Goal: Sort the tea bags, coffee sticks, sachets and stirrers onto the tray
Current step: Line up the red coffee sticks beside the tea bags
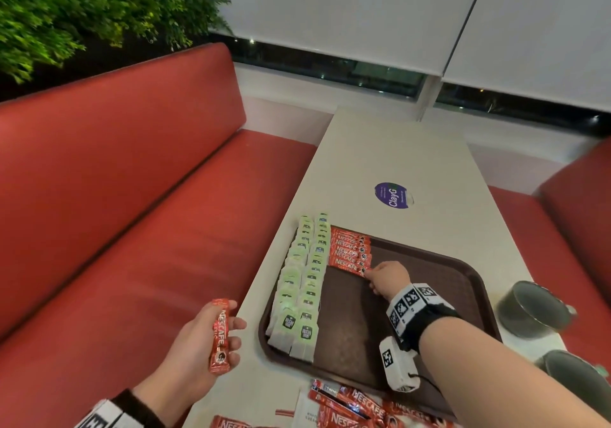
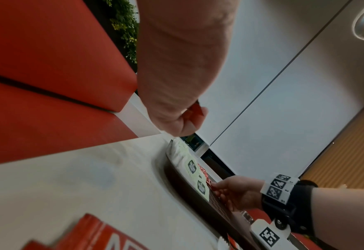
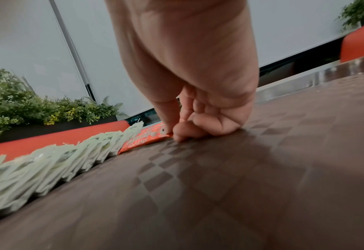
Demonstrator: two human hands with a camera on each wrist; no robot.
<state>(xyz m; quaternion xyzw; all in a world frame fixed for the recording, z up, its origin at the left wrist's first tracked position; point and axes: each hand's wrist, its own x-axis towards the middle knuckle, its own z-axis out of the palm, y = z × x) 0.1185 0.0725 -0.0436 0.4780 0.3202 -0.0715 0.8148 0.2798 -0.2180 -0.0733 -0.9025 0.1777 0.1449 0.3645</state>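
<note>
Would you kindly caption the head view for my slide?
Right hand sets a coffee stick on the tray; left hand holds another.

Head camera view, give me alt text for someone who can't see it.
A right hand pinches the nearest coffee stick in a row on a brown tray, beside two rows of tea bags. The left hand holds another stick off the table edge; more sticks lie loose nearby.

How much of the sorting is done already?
Partly. Two rows of tea bags and a short row of coffee sticks already lie on the tray. The right hand is setting down the nearest stick, and the left hand holds another. A pile still waits on the table; no stirrers are visible.
</note>
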